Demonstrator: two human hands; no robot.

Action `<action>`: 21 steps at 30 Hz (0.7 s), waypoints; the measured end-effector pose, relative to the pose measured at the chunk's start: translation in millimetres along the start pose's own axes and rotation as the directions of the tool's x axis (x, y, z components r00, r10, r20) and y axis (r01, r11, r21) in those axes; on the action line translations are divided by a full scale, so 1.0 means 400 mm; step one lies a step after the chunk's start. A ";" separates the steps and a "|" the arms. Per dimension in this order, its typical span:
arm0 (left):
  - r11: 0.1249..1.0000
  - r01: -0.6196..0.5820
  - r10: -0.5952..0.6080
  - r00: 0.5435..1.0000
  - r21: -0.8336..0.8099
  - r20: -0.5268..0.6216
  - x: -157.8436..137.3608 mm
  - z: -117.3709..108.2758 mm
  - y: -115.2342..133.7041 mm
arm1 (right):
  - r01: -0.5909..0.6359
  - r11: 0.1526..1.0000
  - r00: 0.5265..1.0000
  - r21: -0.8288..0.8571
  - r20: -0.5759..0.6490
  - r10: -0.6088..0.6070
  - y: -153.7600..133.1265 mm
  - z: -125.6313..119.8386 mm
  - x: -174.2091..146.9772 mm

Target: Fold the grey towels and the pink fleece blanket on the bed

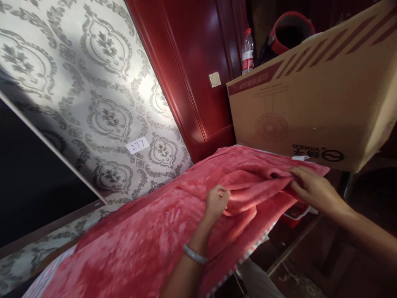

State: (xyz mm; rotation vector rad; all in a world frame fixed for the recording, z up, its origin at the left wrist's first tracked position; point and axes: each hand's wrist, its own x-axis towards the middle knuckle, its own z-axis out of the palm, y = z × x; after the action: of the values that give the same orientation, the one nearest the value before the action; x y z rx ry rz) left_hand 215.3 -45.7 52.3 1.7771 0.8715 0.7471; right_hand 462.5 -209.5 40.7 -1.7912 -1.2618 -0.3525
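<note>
A soft red-pink plush blanket (149, 231) is spread over a long surface, with a striped cloth edge showing beneath it. My left hand (217, 201), with a grey bangle on the wrist, is closed on a gathered fold near the middle. Farther right, my right hand (305, 184) pinches the end of a raised fold close to the blanket's right corner. Between the two hands the fabric is lifted and bunched, with a small dark hollow near my right fingers.
A large cardboard box (304, 103) with a printed fan stands behind the right end. Beyond it are a plastic bottle (247, 54) and a red round object (291, 31). Patterned wallpaper (108, 82) and a red wooden panel (189, 62) rise behind. A dark screen (34, 178) is at left.
</note>
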 end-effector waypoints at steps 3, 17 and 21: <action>0.957 -0.194 0.237 0.951 0.214 -0.198 0.002 -0.005 -0.004 | -0.051 0.998 0.998 0.023 -0.029 0.052 0.005 -0.005 -0.021; 0.982 0.035 -0.096 0.940 -0.186 -0.327 0.088 -0.220 0.071 | -0.206 0.978 0.966 0.010 -0.155 0.205 0.052 -0.010 -0.033; 0.951 0.024 -0.106 0.961 -0.307 -0.254 0.119 -0.253 0.159 | -0.212 0.976 0.966 0.042 -0.144 0.215 0.043 -0.001 -0.030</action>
State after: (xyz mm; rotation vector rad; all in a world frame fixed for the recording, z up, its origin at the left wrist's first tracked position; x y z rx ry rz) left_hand 174.5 27.4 150.1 1.3896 0.9339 1.0358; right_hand 472.2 -218.5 24.2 -1.8227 -0.9561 -0.3372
